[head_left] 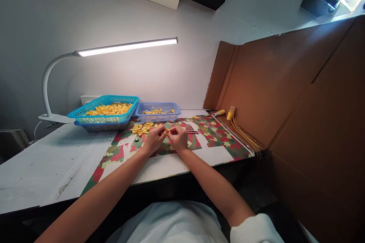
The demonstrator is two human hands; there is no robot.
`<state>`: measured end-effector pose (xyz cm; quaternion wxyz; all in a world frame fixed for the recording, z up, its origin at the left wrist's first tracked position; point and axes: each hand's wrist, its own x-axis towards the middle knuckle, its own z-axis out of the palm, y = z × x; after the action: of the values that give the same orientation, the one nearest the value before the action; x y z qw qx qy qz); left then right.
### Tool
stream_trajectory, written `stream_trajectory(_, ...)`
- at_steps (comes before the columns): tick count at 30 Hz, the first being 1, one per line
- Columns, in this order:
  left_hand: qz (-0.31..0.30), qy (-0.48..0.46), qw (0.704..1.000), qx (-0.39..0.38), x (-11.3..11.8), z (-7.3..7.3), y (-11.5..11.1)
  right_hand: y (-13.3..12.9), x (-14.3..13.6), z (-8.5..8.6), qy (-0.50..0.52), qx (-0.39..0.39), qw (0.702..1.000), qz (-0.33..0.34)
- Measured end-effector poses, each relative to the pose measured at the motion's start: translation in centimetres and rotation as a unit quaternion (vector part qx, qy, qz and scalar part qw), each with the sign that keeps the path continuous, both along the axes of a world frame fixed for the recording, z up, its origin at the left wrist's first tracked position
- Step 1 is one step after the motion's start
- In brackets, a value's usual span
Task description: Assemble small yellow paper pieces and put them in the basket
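1. Far L: we have a lamp (127, 47) lit over the white desk (37, 174).
2. Next, a teal basket (98, 119) w/ a heap of yellow pieces (111, 109), stacked on a blue basket (94, 127).
3. Just R of those, a lilac basket (158, 118) w/ fewer gold bits (158, 111).
4. In front, on the patterned sheet (219, 140), we see a loose pile (142, 128) of yellow pcs, w/ a small round item (136, 140) nearby; can't tell what it is.
5. Our L hand (155, 137): fingertips together, pinching a small yellow piece (167, 131).
6. That piece sits b/w our two hands, above the sheet. Too small to make out its exact shape. Prob. v. light, thin & easily bent, maybe a bit slick; we'd grip it by the edge w/ fingertips only, no hard squeeze.
7. Our R hand (179, 139): fingertips also closed on it, from the other side.
8. Just past the R hand, a pinkish tool (192, 132) lies flat.
9. Far R: yellow strands (246, 134) by the cardboard (273, 83).
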<state>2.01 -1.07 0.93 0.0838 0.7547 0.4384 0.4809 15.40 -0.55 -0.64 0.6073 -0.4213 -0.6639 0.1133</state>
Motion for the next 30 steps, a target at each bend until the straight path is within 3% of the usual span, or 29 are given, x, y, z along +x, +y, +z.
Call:
stream_trajectory(5,0.024,0.003,0.999,0.045,0.2,0.3,-0.5,0.0,-0.2,0.5,0.132,-0.1,0.986,0.023)
stream_trajectory(9,0.041,-0.009,0.998,0.051,0.4,0.4,-0.6,0.1,-0.4,0.7,0.18,-0.107,0.977,0.034)
stream_trajectory(12,0.047,-0.031,0.998,0.042,0.6,0.4,-0.5,0.0,-0.3,0.8,0.139,-0.05,0.989,0.029)
stream_trajectory(15,0.018,-0.061,0.998,0.004,0.3,0.5,-0.5,-0.3,0.1,0.8,0.036,0.053,0.998,0.013)
stream_trajectory(20,-0.027,-0.144,0.987,-0.069,-0.5,1.0,-0.3,-0.3,0.8,0.6,-0.092,0.139,0.986,0.001)
stream_trajectory(25,-0.095,-0.039,0.988,-0.114,-0.8,0.9,0.1,-0.1,0.7,0.4,-0.132,0.16,0.978,0.018)
stream_trajectory(30,-0.1,0.013,0.99,-0.103,-0.9,0.5,0.3,0.0,1.1,0.3,-0.061,0.066,0.994,0.061)
